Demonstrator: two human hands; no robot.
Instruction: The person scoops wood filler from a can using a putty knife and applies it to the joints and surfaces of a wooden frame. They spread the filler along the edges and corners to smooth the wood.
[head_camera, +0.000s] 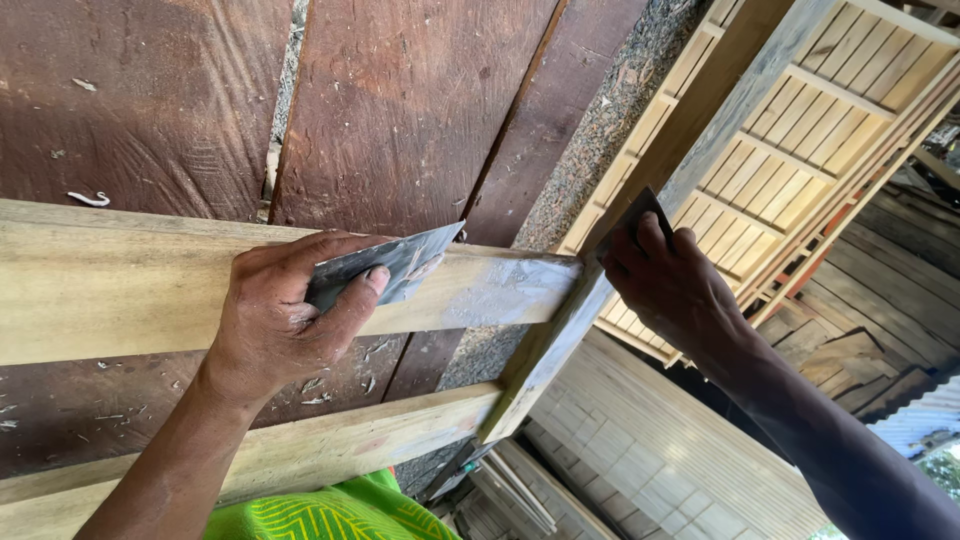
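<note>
Wooden frame (150, 290): 1 left hand (280, 320) clamps 1 grey scraper (385, 265), 1 right hand (670, 285) fingers pinch 1 dark scraper (640, 208).

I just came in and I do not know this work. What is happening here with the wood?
A person works on a wooden frame with both bare hands. The left hand presses a flat metal scraper blade smeared with grey filler against the upper rail, where a grey patch of filler is spread near the joint. The right hand holds a second dark blade at the slanted upright piece. A slatted wooden panel stands behind.
</note>
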